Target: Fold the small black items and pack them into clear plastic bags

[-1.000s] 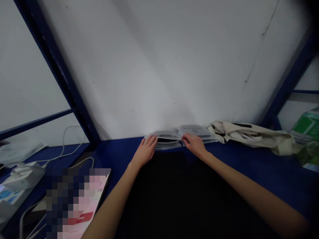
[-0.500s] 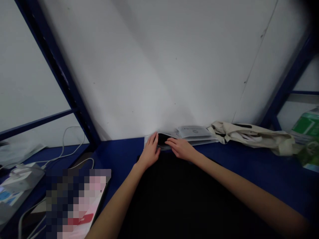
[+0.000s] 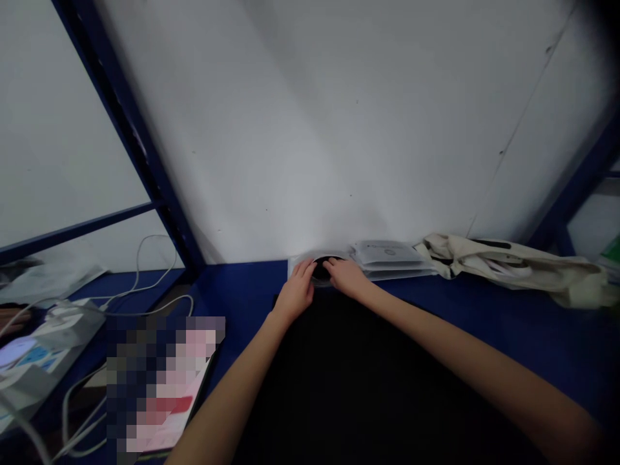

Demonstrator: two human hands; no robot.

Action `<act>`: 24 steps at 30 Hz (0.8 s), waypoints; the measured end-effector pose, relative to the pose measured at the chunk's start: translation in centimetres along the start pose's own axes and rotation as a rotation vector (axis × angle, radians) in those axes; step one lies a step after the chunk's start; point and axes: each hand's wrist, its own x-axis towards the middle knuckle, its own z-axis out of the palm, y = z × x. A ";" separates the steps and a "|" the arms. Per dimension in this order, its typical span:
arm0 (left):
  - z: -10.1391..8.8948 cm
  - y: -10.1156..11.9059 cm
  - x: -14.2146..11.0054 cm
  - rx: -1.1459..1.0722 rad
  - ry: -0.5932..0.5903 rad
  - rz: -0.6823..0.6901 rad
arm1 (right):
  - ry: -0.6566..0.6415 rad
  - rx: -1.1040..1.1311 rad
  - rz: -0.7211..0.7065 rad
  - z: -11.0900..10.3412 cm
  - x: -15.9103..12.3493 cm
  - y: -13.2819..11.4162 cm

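Against the wall, a translucent plastic bag [image 3: 293, 263] lies at the back of the blue table, with a dark, soft-looking black piece [image 3: 321, 270] showing in it between my hands. My left hand [image 3: 296, 292] has its fingers closed on the bag's left side, beside the black piece. The fingertips of my right hand [image 3: 347, 276] are bent over the black piece's right side. Below both wrists spreads a large black flat surface [image 3: 339, 387], its kind too dark to tell. Part of the bag is hidden under my fingers.
Right of the bag lie stacked packets in frosted plastic [image 3: 387, 253], then a crumpled cream cloth bag [image 3: 523, 268]. At left are a phone-like screen [image 3: 169, 394], partly pixelated, white cables [image 3: 140, 294] and white boxes [image 3: 72, 323]. A blue metal post [image 3: 145, 155] rises at left.
My right hand has shifted slightly nearer the left and further over the black piece, whose upper edge now looks more rounded. The whole view has swung a little leftward.
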 end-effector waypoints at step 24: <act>-1.1 0.3 -0.1 0.063 -0.008 -0.230 | 0.423 1.152 0.038 -4.7 -4.2 2.7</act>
